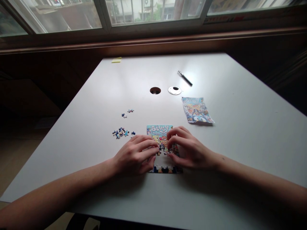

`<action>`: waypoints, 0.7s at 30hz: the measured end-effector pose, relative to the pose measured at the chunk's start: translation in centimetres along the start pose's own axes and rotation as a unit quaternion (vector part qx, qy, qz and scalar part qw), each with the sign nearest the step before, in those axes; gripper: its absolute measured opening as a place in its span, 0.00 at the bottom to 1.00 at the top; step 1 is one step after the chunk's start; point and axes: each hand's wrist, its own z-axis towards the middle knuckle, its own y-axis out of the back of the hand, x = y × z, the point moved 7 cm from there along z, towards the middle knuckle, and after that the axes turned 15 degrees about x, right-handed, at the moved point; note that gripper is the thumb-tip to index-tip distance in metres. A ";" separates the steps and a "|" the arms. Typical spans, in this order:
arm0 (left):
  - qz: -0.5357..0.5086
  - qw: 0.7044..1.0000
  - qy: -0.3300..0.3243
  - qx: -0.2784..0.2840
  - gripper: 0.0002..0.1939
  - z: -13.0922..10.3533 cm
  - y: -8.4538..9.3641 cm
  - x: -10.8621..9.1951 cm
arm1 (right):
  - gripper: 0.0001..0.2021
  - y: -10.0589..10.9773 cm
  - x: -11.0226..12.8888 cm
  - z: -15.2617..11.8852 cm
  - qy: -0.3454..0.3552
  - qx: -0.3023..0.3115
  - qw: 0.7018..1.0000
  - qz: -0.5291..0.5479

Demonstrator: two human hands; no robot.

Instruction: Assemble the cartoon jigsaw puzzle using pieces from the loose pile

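Note:
A partly assembled jigsaw puzzle (160, 128) lies on the table between my hands. Colourful pieces fill its upper part and a dark strip runs along the bottom, with a pale bare area (164, 160) between them. My left hand (139, 153) rests over its left side, fingers bent and tips on the pieces near the middle. On the right side, my right hand (185, 148) curls its fingers and thumb around pieces at the edge of the gap. The fingers hide parts of both sides. A cluster of loose jigsaw pieces (121, 132) lies left of the puzzle, beyond my left hand.
Two more loose pieces (124, 115) lie farther back. A creased picture sheet (197, 110) is at the right. Behind it are a dark pen (185, 78), a round metal cover (174, 90) and a hole (155, 91) in the white table (83, 121). Yellow tape (116, 60) marks the far edge.

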 end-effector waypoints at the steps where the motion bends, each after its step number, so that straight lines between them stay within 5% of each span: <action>1: 0.001 1.000 0.004 -0.004 0.14 0.0 0.1 0.1 | 0.07 0.1 -0.1 0.0 -0.005 0.003 1.000 0.006; 21: 0.004 1.000 -0.006 0.026 0.09 0.2 -0.6 -0.1 | 0.05 -0.9 -0.7 0.1 -0.003 -0.004 1.000 -0.029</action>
